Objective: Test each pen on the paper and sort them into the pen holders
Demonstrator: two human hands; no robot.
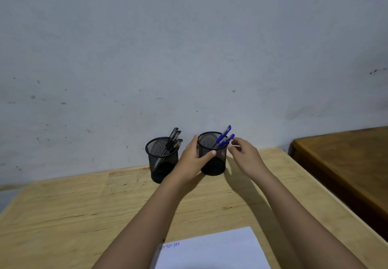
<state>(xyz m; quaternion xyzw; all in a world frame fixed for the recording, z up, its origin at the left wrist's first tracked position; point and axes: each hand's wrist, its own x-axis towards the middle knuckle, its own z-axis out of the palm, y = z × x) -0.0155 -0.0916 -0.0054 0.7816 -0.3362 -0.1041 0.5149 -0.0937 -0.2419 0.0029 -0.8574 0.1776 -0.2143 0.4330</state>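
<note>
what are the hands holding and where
The left hand grips the right pen holder by its side near the rim. The right hand reaches the blue pens; a grip cannot be told.

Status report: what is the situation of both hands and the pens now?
Left hand grips right pen holder. Right hand at blue pens, grip unclear. Black pens in left pen holder. Nothing in the way.
</note>
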